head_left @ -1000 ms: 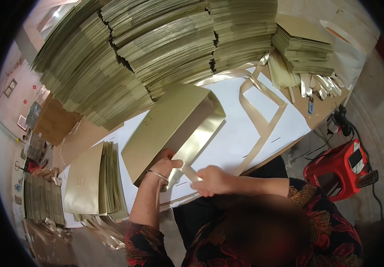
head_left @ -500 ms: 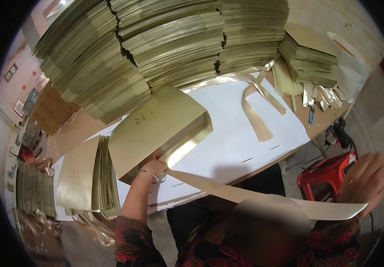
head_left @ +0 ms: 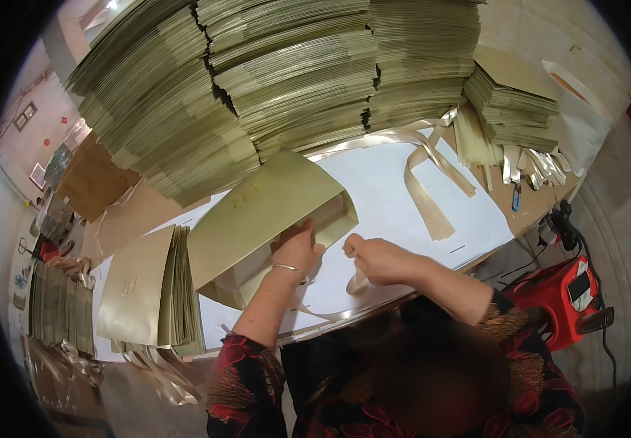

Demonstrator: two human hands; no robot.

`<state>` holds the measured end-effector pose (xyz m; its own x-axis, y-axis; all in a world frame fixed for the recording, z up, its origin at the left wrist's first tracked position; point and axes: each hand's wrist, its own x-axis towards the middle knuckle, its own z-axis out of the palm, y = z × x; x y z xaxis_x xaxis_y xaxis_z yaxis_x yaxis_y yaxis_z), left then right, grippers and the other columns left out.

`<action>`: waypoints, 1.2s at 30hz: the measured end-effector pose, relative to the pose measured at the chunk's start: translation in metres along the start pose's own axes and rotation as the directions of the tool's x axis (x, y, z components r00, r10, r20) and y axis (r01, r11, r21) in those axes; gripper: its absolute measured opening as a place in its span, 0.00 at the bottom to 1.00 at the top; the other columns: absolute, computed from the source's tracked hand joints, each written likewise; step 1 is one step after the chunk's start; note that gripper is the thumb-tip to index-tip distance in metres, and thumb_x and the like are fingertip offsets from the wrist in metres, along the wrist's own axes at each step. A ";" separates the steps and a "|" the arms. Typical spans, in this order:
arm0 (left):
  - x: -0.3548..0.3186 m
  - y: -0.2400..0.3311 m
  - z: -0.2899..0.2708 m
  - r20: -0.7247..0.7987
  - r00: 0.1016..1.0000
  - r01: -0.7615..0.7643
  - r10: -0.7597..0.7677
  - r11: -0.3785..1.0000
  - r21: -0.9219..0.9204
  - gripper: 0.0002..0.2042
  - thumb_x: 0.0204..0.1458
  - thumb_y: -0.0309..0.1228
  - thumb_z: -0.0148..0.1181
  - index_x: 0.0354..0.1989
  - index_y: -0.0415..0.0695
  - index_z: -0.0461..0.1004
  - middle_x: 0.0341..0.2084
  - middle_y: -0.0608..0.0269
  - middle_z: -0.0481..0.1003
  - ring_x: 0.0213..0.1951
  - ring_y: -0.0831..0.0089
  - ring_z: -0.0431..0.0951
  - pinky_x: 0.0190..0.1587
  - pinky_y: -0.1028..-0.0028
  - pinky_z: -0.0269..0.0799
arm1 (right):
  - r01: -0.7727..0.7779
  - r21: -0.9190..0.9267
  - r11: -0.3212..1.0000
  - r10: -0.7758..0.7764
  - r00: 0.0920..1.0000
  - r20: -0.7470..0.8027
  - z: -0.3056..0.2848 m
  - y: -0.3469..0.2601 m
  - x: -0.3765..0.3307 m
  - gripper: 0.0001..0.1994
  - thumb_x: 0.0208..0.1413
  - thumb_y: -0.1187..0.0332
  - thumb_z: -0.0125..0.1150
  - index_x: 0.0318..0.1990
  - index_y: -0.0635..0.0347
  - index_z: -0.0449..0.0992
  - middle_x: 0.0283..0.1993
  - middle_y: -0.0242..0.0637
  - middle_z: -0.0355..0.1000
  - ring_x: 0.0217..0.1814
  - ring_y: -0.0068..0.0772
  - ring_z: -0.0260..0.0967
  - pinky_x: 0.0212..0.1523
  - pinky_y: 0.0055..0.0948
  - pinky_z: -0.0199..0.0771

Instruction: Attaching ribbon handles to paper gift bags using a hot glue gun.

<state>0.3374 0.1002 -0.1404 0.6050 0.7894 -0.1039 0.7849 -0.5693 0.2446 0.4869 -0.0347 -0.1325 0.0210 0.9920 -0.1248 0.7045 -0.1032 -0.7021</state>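
Note:
A gold paper bag (head_left: 268, 201) lies tilted on the white sheet, its open mouth facing me. My left hand (head_left: 297, 253) is in that mouth, fingers bent together; what they hold, if anything, is hidden. Close by on the right, my right hand (head_left: 380, 260) is closed in a pinch above the sheet. A cream satin ribbon (head_left: 357, 283) hangs in a loop beneath it, and its length trails left along the table's front edge. To the left of the bag lean several flat gold bags (head_left: 136, 285) in a bundle.
Tall stacks of flat gold bags (head_left: 301, 80) line the back of the table. Loose ribbons (head_left: 425, 197) lie on the white sheet (head_left: 374, 175). A smaller stack (head_left: 513, 102), cut ribbons (head_left: 534, 166) and a blue cutter (head_left: 516, 197) sit back right. Below stands a red stool (head_left: 556, 299).
My right hand has come in from far right to beside the bag, bringing the ribbon, which was stretched out and now loops. My left hand has shifted right along the bag's mouth.

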 end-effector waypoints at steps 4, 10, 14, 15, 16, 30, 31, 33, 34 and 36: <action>0.012 -0.018 0.003 0.067 0.996 0.077 -0.064 0.971 -0.227 0.24 0.41 0.35 0.64 0.50 0.43 0.72 0.44 0.50 0.76 0.44 0.56 0.76 0.49 0.62 0.71 | -0.063 -0.056 0.996 0.061 0.998 -0.025 0.024 -0.005 0.027 0.14 0.51 0.71 0.55 0.45 0.67 0.70 0.38 0.59 0.74 0.45 0.57 0.72 0.46 0.47 0.70; 0.013 -0.025 0.001 0.176 0.983 0.161 -0.048 0.681 -0.715 0.17 0.41 0.31 0.65 0.41 0.40 0.76 0.34 0.55 0.77 0.37 0.63 0.76 0.41 0.66 0.71 | -0.010 0.245 0.970 0.036 0.994 -0.104 0.036 0.002 0.035 0.13 0.50 0.64 0.59 0.39 0.64 0.77 0.33 0.50 0.75 0.38 0.48 0.74 0.42 0.40 0.71; 0.008 -0.034 0.001 0.195 0.980 0.157 0.030 0.480 -0.863 0.08 0.43 0.24 0.63 0.33 0.41 0.75 0.27 0.63 0.75 0.30 0.71 0.73 0.35 0.71 0.70 | -0.097 0.355 0.930 0.110 0.994 -0.017 0.026 -0.015 0.034 0.16 0.47 0.63 0.63 0.39 0.68 0.77 0.31 0.47 0.75 0.35 0.40 0.73 0.41 0.35 0.71; 0.008 -0.036 0.002 0.250 0.965 0.207 0.075 0.365 -0.907 0.06 0.43 0.23 0.62 0.31 0.42 0.74 0.25 0.66 0.73 0.27 0.73 0.71 0.34 0.73 0.69 | -0.147 0.351 0.925 0.143 0.989 0.035 0.022 -0.021 0.032 0.17 0.46 0.63 0.65 0.38 0.70 0.77 0.30 0.47 0.74 0.35 0.39 0.73 0.41 0.35 0.71; 0.008 -0.034 0.001 0.252 0.964 0.207 0.079 0.367 -0.907 0.06 0.43 0.23 0.62 0.31 0.42 0.74 0.25 0.66 0.73 0.27 0.73 0.71 0.34 0.73 0.69 | -0.149 0.352 0.924 0.147 0.989 0.032 0.025 -0.017 0.035 0.17 0.46 0.63 0.65 0.38 0.70 0.77 0.30 0.47 0.74 0.35 0.39 0.73 0.41 0.35 0.71; 0.001 -0.022 0.010 0.199 0.976 0.149 0.087 0.396 -0.906 0.07 0.43 0.21 0.65 0.28 0.43 0.72 0.24 0.68 0.74 0.24 0.79 0.71 0.29 0.77 0.69 | -0.351 0.556 0.753 0.312 0.935 0.169 0.023 -0.024 0.047 0.09 0.38 0.73 0.67 0.18 0.67 0.71 0.13 0.33 0.65 0.09 0.21 0.58 0.05 0.24 0.51; 0.000 -0.018 0.010 0.199 0.976 0.148 0.089 0.396 -0.906 0.07 0.43 0.21 0.65 0.28 0.43 0.72 0.24 0.68 0.74 0.24 0.79 0.71 0.29 0.77 0.69 | -0.352 0.555 0.754 0.313 0.935 0.167 0.025 -0.023 0.048 0.09 0.38 0.73 0.67 0.18 0.67 0.71 0.13 0.33 0.65 0.09 0.21 0.58 0.05 0.24 0.51; -0.004 -0.008 0.006 0.019 0.999 -0.011 0.035 0.706 -0.708 0.08 0.40 0.23 0.65 0.28 0.40 0.73 0.23 0.66 0.74 0.25 0.80 0.71 0.29 0.77 0.70 | -0.413 0.596 0.689 0.367 0.907 0.205 0.029 -0.020 0.051 0.07 0.38 0.75 0.66 0.28 0.64 0.76 0.14 0.31 0.64 0.10 0.21 0.58 0.07 0.24 0.52; -0.005 -0.005 0.005 0.018 0.999 -0.010 0.032 0.705 -0.709 0.08 0.40 0.23 0.65 0.28 0.40 0.73 0.23 0.66 0.74 0.25 0.80 0.71 0.29 0.77 0.70 | -0.413 0.593 0.691 0.366 0.908 0.206 0.032 -0.018 0.052 0.07 0.38 0.75 0.66 0.28 0.64 0.76 0.14 0.31 0.64 0.10 0.21 0.58 0.07 0.24 0.52; -0.007 -0.002 0.003 0.042 0.996 0.084 -0.077 0.684 -0.725 0.09 0.38 0.23 0.65 0.29 0.37 0.73 0.21 0.64 0.74 0.25 0.81 0.70 0.29 0.77 0.70 | -0.365 0.703 0.610 0.404 0.907 0.121 0.039 -0.015 0.051 0.07 0.40 0.72 0.66 0.29 0.63 0.76 0.14 0.32 0.64 0.10 0.21 0.57 0.08 0.25 0.53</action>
<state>0.3322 0.0953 -0.1427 0.5476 0.8207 -0.1632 0.4906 -0.1570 0.8571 0.4498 0.0142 -0.1553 0.2177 0.8491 -0.4813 -0.0761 -0.4769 -0.8757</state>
